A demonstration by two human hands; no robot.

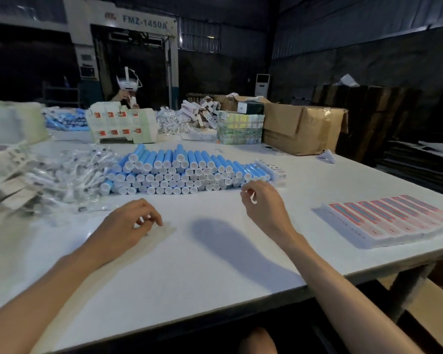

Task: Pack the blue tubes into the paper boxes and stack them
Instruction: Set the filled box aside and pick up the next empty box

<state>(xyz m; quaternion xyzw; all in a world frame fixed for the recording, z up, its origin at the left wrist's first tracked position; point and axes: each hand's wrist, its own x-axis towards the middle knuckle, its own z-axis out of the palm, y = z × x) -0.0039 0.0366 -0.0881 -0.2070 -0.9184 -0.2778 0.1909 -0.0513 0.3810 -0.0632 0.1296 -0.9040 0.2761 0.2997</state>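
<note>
White desk, workshop, dim background.

Blue tubes: a large pile across mid-desk, lying on their sides in several layers, white caps facing the camera. A few white printed boxes butt against the right end of the pile.

Flat paper boxes: pink-red, unfolded, fanned in an overlapping row near the right desk edge, well apart from the tubes.

Left hand: low over the desk in front of the tube pile, fingers loosely curled, tips at or just above the surface. Grip relaxed, nothing plainly held.

Right hand: raised just in front of the right end of the pile, fingers curled with the thumb near the forefinger. A small white glint sits at the thumb; cannot tell whether the grip pinches anything.

Left of the tubes: heap of clear-wrapped white items.

Far side: stacked white cartons with red marks, brown cardboard carton, a second person in a white headset, and a machine marked FMZ-1450A.
</note>
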